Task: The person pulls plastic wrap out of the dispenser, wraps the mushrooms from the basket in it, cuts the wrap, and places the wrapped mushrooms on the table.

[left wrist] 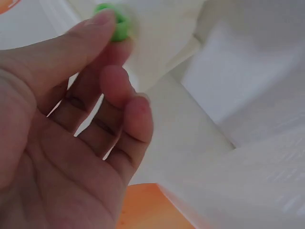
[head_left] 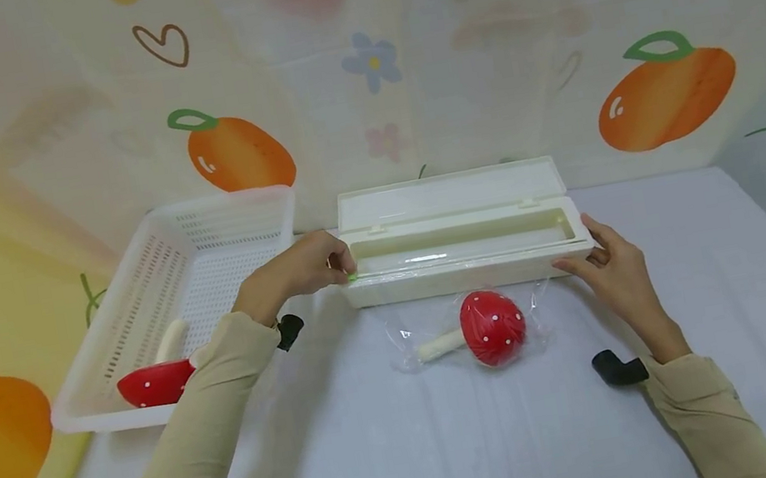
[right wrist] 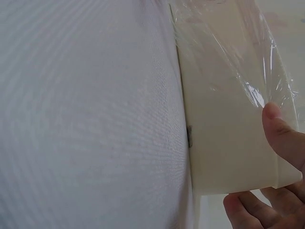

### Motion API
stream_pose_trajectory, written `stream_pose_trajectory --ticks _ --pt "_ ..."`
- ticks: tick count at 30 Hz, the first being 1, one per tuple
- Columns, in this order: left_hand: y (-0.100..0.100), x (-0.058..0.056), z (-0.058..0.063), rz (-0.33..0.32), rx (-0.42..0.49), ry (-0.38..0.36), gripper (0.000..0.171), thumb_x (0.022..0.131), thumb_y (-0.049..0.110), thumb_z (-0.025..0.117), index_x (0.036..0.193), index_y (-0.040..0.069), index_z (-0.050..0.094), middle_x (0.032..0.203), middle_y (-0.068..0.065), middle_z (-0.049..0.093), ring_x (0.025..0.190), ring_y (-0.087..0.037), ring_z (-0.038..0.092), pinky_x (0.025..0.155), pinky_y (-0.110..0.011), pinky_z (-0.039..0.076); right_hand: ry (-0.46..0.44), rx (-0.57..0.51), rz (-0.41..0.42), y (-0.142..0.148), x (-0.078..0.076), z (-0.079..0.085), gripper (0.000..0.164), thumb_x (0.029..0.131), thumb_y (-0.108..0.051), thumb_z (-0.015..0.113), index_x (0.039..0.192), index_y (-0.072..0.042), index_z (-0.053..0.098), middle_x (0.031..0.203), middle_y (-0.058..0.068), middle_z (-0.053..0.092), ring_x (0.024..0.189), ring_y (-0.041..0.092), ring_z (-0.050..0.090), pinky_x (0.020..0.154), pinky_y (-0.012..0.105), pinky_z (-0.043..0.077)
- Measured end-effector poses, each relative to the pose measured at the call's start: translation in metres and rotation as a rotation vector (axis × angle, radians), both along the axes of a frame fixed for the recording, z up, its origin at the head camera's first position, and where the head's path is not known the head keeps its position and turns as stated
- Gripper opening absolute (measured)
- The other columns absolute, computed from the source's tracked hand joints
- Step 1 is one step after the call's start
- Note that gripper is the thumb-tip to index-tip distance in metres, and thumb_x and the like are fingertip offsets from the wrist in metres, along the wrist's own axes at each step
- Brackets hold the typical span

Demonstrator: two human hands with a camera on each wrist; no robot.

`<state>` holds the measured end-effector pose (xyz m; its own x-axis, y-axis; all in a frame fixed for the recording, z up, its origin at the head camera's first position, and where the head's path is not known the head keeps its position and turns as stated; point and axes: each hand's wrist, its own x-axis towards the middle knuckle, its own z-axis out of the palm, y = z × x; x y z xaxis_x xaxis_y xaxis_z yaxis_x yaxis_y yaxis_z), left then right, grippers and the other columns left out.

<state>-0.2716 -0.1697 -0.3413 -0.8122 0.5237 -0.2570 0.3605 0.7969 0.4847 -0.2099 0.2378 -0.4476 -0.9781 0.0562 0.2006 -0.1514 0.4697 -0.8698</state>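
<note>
A long cream cling film dispenser (head_left: 466,280) stands near the back of the table, its lid (head_left: 447,194) raised behind it. At its left front corner my left hand (head_left: 297,272) pinches a small green slider (left wrist: 122,31) between thumb and forefinger, the other fingers bent below. My right hand (head_left: 620,280) holds the dispenser's right end, thumb on the front and fingers round the end. Clear film (right wrist: 257,93) lies over the front in the right wrist view, with the right thumb (right wrist: 273,112) at its edge.
A toy mushroom (head_left: 493,328) with a red spotted cap lies in clear wrap before the dispenser. On the left stands a white perforated basket (head_left: 218,207), partly behind the left arm, with another red mushroom (head_left: 156,384) in it. A printed cloth hangs behind the table.
</note>
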Motion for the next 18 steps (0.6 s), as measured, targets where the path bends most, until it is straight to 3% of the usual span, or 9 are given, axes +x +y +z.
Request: stream_pose_trajectory --ticks 12,16,18 --pt "-0.002 0.009 0.000 0.014 -0.015 0.042 0.007 0.089 -0.002 0.067 0.093 0.003 0.066 0.090 -0.010 0.066 0.088 -0.023 0.059 0.080 -0.033 0.050 -0.065 0.004 0.023 0.000 0.002 0.001 0.087 0.087 -0.017 0.077 0.155 0.001 0.025 0.154 0.026 0.038 0.129 0.045 0.050 0.079 0.000 0.044" --pt "-0.004 0.012 -0.001 0.024 -0.031 0.056 0.007 0.090 0.001 0.067 0.096 0.004 0.066 0.093 -0.011 0.067 0.090 -0.024 0.059 0.082 -0.035 0.050 -0.073 -0.004 0.025 0.002 0.001 0.000 0.087 0.087 -0.019 0.077 0.155 0.000 0.026 0.153 0.025 0.039 0.121 0.013 0.061 0.079 0.001 0.046" --pt "-0.004 0.013 -0.001 0.021 -0.038 0.066 0.007 0.090 0.001 0.067 0.097 0.005 0.066 0.093 -0.011 0.067 0.090 -0.024 0.059 0.082 -0.036 0.049 -0.076 -0.007 0.023 0.002 0.001 0.000 0.087 0.087 -0.019 0.078 0.155 -0.001 0.026 0.153 0.024 0.040 0.113 -0.003 0.059 0.078 0.001 0.046"
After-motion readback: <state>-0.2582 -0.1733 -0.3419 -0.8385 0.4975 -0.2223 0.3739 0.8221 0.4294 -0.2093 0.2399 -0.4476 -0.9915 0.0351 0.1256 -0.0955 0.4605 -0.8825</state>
